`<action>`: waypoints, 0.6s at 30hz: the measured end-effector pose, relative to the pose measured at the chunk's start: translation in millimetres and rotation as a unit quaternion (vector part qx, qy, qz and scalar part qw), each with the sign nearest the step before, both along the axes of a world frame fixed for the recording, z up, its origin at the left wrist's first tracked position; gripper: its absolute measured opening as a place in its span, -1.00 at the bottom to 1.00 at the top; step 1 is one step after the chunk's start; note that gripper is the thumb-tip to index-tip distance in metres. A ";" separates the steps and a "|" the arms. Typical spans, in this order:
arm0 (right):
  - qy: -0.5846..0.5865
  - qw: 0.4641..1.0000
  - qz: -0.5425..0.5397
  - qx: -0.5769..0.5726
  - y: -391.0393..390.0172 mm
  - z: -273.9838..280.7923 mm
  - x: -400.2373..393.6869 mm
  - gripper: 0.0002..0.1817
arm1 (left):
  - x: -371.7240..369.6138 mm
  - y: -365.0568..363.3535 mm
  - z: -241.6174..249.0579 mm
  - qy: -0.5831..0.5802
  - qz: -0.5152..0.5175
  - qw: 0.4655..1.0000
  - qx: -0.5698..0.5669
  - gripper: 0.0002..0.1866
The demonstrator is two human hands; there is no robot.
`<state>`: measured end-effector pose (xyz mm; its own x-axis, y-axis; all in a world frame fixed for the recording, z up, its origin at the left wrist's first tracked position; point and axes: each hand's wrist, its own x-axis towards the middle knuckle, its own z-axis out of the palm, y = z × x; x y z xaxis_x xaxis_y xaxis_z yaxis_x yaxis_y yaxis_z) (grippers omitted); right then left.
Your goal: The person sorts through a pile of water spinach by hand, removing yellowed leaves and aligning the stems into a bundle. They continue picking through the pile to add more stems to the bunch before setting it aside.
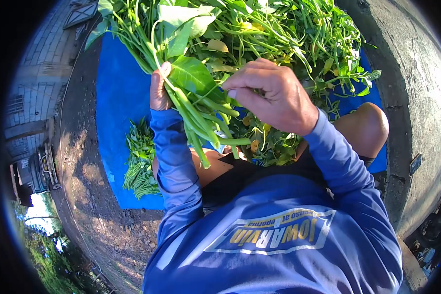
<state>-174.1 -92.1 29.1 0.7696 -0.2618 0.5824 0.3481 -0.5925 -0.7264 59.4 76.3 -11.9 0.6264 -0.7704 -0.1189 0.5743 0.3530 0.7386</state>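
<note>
A bunch of water spinach (193, 115), with long green stems and broad leaves, is gripped in my left hand (160, 88). Its cut stem ends point down toward my lap, and its leafy tops reach the upper left. My right hand (274, 95) is at the right side of the bunch, thumb and forefinger pinched together on a thin stem or leaf stalk. Beyond both hands lies a large heap of loose water spinach (274, 34), with some yellowed leaves in it.
A blue tarp (120, 98) lies under the greens. On it, left of my left forearm, rests a smaller pile of greens (141, 164). My bent knee (370, 127) is at the right, beside a concrete ledge (421, 78). Bare ground (88, 186) and a parked vehicle (41, 169) are at the left.
</note>
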 end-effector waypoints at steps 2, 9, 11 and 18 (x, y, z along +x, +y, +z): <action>0.005 0.998 0.052 -0.034 11.6 -4.5 15.9 -0.82 | -6.2 -2.8 -4.5 0.009 0.029 1.000 -0.005 -0.60; 0.111 0.991 0.058 -0.056 23.9 -20.6 35.1 -0.77 | 3.0 -13.1 -20.8 -0.146 0.071 0.984 0.074 -0.62; 0.112 0.991 0.034 -0.064 26.3 -22.2 33.8 -0.84 | 4.1 -15.2 -23.8 -0.190 0.092 0.975 0.064 -0.68; 0.281 0.957 0.043 0.053 33.4 15.7 -19.8 -0.86 | 13.9 -21.3 -11.8 -0.184 0.199 0.961 0.053 -0.73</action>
<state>-193.9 -58.7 44.8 0.9748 -0.2186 0.0436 -0.0717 -0.4928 -0.8672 73.3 54.9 -23.7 0.8840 -0.4560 0.1033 0.1011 0.4021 0.9100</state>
